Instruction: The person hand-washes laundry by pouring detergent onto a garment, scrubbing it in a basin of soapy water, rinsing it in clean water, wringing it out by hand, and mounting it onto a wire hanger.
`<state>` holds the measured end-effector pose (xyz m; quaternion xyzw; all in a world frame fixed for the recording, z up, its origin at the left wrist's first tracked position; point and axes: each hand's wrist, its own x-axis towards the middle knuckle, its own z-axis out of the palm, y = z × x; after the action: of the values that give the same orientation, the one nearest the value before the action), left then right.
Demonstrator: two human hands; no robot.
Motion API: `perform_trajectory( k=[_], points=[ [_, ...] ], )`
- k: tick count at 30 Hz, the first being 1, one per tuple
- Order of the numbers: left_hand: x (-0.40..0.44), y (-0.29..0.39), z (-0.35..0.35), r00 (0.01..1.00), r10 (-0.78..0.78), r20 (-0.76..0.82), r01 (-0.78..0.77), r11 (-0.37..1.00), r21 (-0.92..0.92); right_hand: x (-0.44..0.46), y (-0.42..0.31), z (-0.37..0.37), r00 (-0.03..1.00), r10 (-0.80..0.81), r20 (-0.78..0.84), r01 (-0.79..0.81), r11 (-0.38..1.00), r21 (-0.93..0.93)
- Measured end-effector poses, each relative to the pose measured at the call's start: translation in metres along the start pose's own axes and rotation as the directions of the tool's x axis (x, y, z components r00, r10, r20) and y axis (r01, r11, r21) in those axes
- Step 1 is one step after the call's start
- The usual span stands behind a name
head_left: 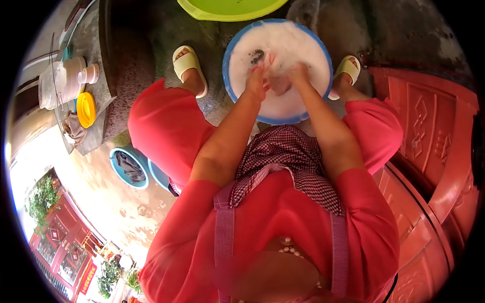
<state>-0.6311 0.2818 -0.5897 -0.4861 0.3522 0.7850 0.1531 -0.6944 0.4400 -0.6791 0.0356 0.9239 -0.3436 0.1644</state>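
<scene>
A round basin with a blue rim (227, 76) stands on the floor between the person's feet, full of white suds. My left hand (257, 81) is at the suds' surface on the left side, fingers curled against pale pinkish cloth. My right hand (299, 74) is sunk partly in the foam on the right, its fingertips hidden. Between the two hands a brownish-pink wet cloth (280, 85) shows through the suds. A small dark patch (257, 56) lies in the foam just beyond my left hand.
A lime-green basin (232, 16) stands beyond the blue-rimmed one. At left are a yellow bowl (86, 109) and plastic containers (70, 76) on a ledge, with a blue tub (115, 164) holding dark cloth below. Red carved wooden furniture (424, 126) stands at right.
</scene>
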Motion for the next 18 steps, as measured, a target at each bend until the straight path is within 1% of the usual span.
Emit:
perform_trajectory(
  k=[1, 2, 4, 5, 6, 7, 8, 9, 10, 11, 12, 13, 14, 15, 16, 17, 18],
  points=[
    [0.005, -0.002, -0.001, 0.998, 0.018, 0.055, -0.018, 1.000, -0.005, -0.011, -0.038, -0.023, 0.986, 0.022, 0.163, -0.061, 0.969, 0.238],
    [-0.004, 0.002, 0.002, 0.993, -0.030, 0.118, 0.043, 0.994, -0.105, -0.029, -0.078, -0.043, 0.946, 0.004, 0.325, -0.158, 0.879, 0.449],
    [-0.030, 0.019, 0.010, 0.963, -0.100, 0.252, 0.172, 0.943, -0.283, -0.046, -0.101, -0.027, 0.935, -0.113, 0.336, -0.124, 0.783, 0.609],
    [-0.028, 0.025, 0.006, 0.960, -0.034, 0.279, 0.125, 0.941, -0.314, -0.058, -0.117, -0.027, 0.933, -0.212, 0.292, -0.016, 0.784, 0.620],
    [-0.024, 0.032, 0.000, 0.953, 0.030, 0.303, 0.080, 0.935, -0.345, -0.071, -0.133, -0.026, 0.927, -0.308, 0.216, 0.130, 0.801, 0.585],
    [-0.022, 0.036, -0.005, 0.942, 0.091, 0.324, 0.040, 0.926, -0.376, -0.087, -0.150, -0.032, 0.896, -0.430, 0.106, 0.326, 0.803, 0.498],
    [-0.022, 0.037, -0.008, 0.935, 0.098, 0.342, 0.038, 0.928, -0.371, -0.101, -0.163, -0.039, 0.831, -0.557, 0.003, 0.515, 0.771, 0.375],
    [-0.021, 0.037, -0.010, 0.926, 0.108, 0.361, 0.032, 0.931, -0.363, -0.106, -0.168, -0.043, 0.768, -0.637, -0.069, 0.630, 0.731, 0.262],
    [-0.019, 0.038, -0.009, 0.917, 0.119, 0.380, 0.025, 0.935, -0.353, -0.100, -0.165, -0.043, 0.755, -0.645, -0.118, 0.655, 0.733, 0.182],
    [-0.019, 0.036, -0.004, 0.935, 0.104, 0.340, 0.000, 0.956, -0.293, -0.091, -0.156, -0.041, 0.769, -0.620, -0.156, 0.638, 0.759, 0.129],
    [-0.020, 0.028, 0.006, 0.951, 0.092, 0.295, -0.021, 0.972, -0.234, -0.077, -0.147, -0.046, 0.860, -0.485, -0.162, 0.503, 0.858, 0.101],
    [-0.020, 0.019, 0.016, 0.965, 0.086, 0.248, -0.042, 0.984, -0.175, -0.060, -0.137, -0.052, 0.958, -0.264, -0.109, 0.277, 0.953, 0.127],
    [-0.026, 0.017, 0.025, 0.976, 0.087, 0.198, -0.065, 0.991, -0.116, -0.050, -0.129, -0.059, 0.996, -0.077, -0.037, 0.082, 0.983, 0.164],
    [-0.047, 0.021, 0.033, 0.965, 0.169, 0.200, -0.179, 0.983, 0.034, -0.046, -0.125, -0.058, 0.996, -0.088, -0.032, 0.092, 0.985, 0.148],
    [-0.039, 0.019, 0.027, 0.920, 0.214, 0.328, -0.197, 0.977, -0.085, -0.051, -0.124, -0.046, 0.978, -0.198, -0.062, 0.206, 0.962, 0.177],
    [-0.025, 0.014, 0.018, 0.855, 0.267, 0.445, -0.191, 0.959, -0.210, -0.067, -0.138, -0.037, 0.948, -0.304, -0.095, 0.317, 0.928, 0.194],
    [-0.026, 0.017, 0.019, 0.803, 0.334, 0.493, -0.211, 0.934, -0.289, -0.079, -0.152, -0.033, 0.902, -0.410, -0.136, 0.430, 0.880, 0.203]
  ],
)
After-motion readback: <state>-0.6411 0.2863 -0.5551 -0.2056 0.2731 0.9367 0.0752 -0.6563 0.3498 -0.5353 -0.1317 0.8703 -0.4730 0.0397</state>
